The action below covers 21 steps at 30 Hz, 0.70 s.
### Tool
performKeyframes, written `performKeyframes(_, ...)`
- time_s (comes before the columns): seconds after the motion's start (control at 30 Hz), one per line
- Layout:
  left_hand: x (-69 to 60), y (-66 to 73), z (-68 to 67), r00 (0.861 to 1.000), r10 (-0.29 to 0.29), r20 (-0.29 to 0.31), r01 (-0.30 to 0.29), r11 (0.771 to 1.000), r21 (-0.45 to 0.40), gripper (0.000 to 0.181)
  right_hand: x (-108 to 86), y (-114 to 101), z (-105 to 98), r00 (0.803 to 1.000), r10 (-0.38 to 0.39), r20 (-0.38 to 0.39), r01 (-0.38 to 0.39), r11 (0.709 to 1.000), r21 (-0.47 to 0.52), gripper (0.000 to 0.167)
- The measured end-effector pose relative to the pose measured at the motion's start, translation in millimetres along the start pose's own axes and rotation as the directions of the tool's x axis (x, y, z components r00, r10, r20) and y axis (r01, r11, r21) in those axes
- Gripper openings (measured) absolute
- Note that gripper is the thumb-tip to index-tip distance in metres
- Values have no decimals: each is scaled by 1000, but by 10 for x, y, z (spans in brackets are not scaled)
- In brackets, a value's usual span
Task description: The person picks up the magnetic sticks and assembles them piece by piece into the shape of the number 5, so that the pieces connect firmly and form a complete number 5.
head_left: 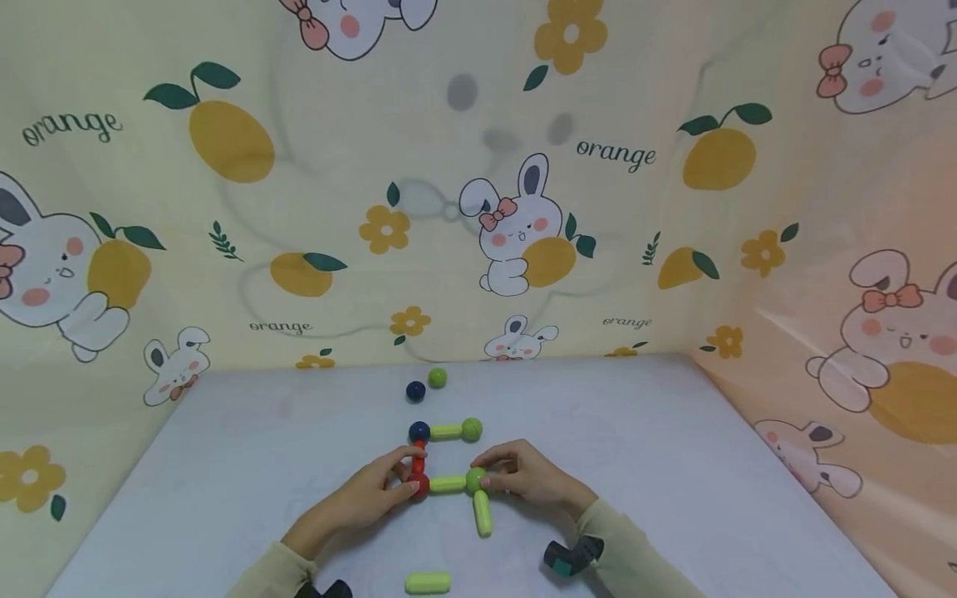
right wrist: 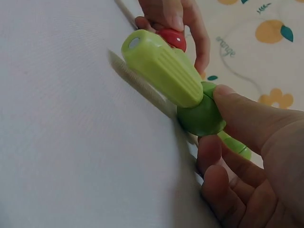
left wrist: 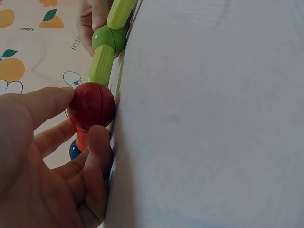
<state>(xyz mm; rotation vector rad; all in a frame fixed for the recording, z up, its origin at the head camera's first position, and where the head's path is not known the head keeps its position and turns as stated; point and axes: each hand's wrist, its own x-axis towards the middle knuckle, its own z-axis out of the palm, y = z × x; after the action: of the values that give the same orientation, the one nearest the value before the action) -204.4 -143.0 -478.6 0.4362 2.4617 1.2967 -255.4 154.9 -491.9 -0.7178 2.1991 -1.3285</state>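
My left hand [head_left: 365, 497] grips the red ball [left wrist: 91, 105] with thumb and fingers, a red rod [head_left: 419, 459] running from it to a dark blue ball [head_left: 419, 432]. A light green rod [head_left: 448, 483] joins the red ball to a green ball [right wrist: 202, 116], which my right hand [head_left: 532, 477] pinches. From that green ball another light green rod [right wrist: 161, 69] sticks out toward me, its free end showing a grey metallic disc. At the far side, the dark blue ball connects through a light green rod [head_left: 446, 432] to a second green ball [head_left: 472, 429].
Beyond the joined pieces lie a loose dark blue ball [head_left: 415, 391] and a loose green ball [head_left: 437, 378]. One light green rod [head_left: 429, 583] lies near the front of the white table [head_left: 247, 465]. A printed cloth [head_left: 449, 332] rises behind the table.
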Motion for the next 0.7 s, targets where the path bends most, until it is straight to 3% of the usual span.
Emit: performKeyframes(0.7, -19, 39, -85, 997, -47, 55, 50, 997, -52, 49, 6, 12, -8, 1000, -19, 4, 19, 1000, -9, 31)
